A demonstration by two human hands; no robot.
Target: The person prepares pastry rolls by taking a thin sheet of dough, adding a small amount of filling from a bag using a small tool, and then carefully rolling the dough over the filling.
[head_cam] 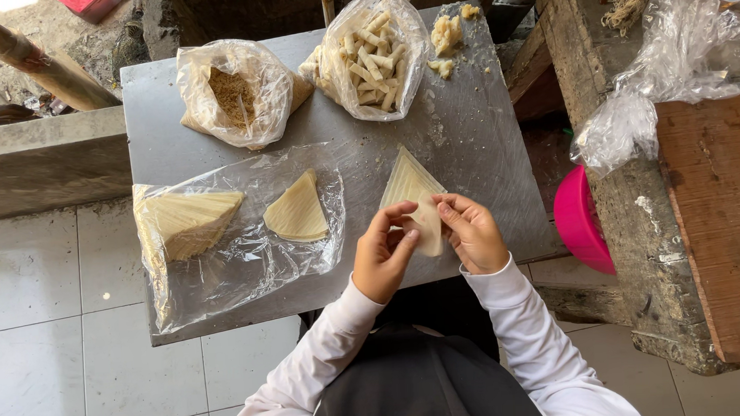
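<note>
Triangular pastry wrapper: pinched by both hands at its near corner; left hand and right hand equally near; long axis pointing far across tabletop.

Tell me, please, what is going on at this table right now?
A person in white sleeves is working a thin, pale triangular pastry sheet with both hands: the left hand and right hand pinch its lower corner together. On the grey metal table lie more wrappers on clear plastic, a bag of brown crumbs and a bag of finished rolls.
</note>
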